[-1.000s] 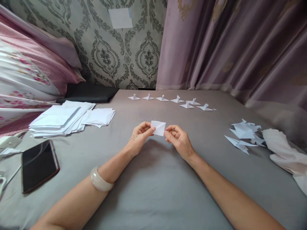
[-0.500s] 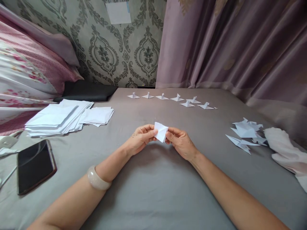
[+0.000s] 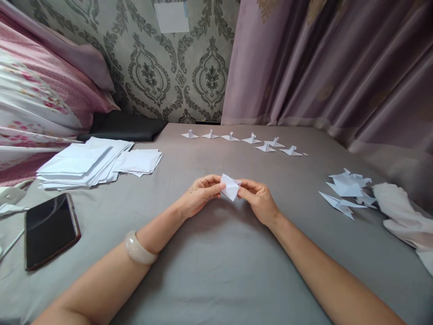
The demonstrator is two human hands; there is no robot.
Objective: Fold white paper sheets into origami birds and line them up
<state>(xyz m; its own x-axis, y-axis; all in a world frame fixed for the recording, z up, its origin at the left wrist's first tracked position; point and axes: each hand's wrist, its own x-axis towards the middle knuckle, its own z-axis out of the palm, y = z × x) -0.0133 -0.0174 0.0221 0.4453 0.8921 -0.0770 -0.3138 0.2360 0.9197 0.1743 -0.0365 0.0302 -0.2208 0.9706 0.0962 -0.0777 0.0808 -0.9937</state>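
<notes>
A small folded piece of white paper is held up between both hands, just above the grey cloth surface. My left hand, with a pale bangle on its forearm, pinches the paper's left corner between thumb and fingers. On the opposite side, my right hand pinches the right edge in the same way. The fingers behind the paper are partly hidden. Beyond the hands, several small folded paper birds stand in a row.
At the left lie a stack of white paper sheets, a smaller stack and a phone. More folded paper pieces and a crumpled pale cloth rest at the right. A black flat item lies at the back left.
The folded paper has turned between my fingers, now showing a more diamond-like outline with a point to the right. The whole view has shifted slightly.
</notes>
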